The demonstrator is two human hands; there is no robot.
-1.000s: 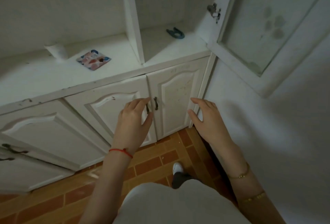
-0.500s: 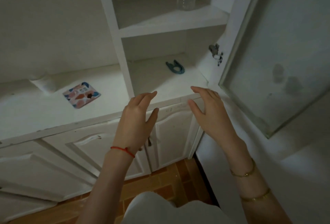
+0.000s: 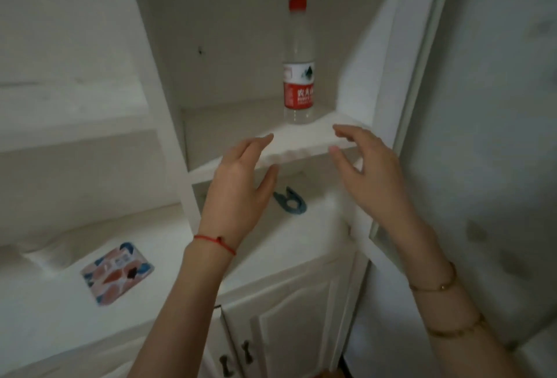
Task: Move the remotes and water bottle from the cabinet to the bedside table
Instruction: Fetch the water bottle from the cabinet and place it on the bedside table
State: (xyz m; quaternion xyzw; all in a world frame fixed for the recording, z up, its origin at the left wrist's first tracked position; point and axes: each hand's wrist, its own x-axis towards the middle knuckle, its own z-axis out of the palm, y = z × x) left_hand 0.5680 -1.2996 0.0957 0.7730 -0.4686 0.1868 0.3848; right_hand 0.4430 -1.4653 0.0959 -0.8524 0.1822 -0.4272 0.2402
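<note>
A clear water bottle [image 3: 298, 76] with a red cap and red label stands upright on the upper shelf [image 3: 301, 142] of the open white cabinet. My left hand [image 3: 241, 185] is raised below and left of the bottle, fingers apart, holding nothing. My right hand [image 3: 367, 176] is raised below and right of it, fingers spread and empty. Neither hand touches the bottle. No remote is visible.
A blue clip-like object [image 3: 291, 200] lies on the lower shelf between my hands. A colourful patterned packet [image 3: 117, 272] lies on the white counter at the left. The glass cabinet door [image 3: 488, 136] stands open at the right. Lower cupboard doors [image 3: 289, 332] are closed.
The view has tilted up from the lower cupboard doors to the shelves. Both hands have risen to just below the upper shelf, and the whole bottle has come into view.
</note>
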